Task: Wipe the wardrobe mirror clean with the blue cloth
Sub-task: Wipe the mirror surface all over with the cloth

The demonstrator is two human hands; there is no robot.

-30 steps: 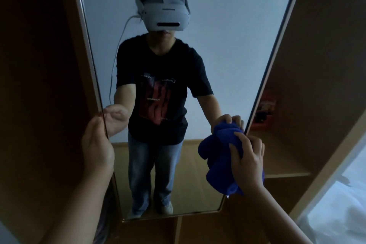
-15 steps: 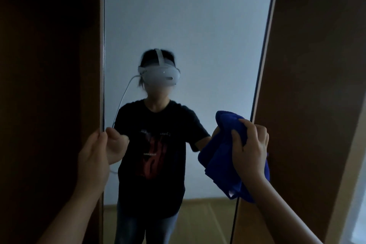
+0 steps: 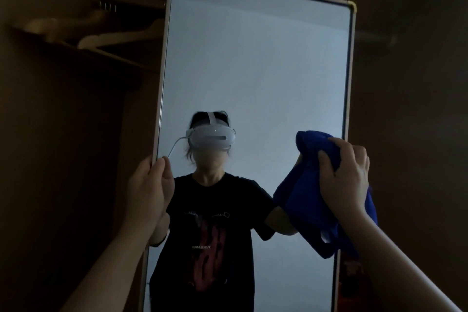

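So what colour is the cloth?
Deep blue; the cloth shows clearly in the head view, bunched in the right hand.

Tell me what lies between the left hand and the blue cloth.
Head view: only bare mirror glass between left hand and blue cloth, showing the person's reflection.

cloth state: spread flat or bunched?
Bunched. The blue cloth is crumpled in the right hand, with folds hanging below it against the mirror near its right edge.

Dim overall, the wardrobe (image 3: pixel 63 159) nearly black. The only brightness is pale wall reflected in the mirror (image 3: pixel 266 71). Hangers (image 3: pixel 119 35) at upper left look blurred.
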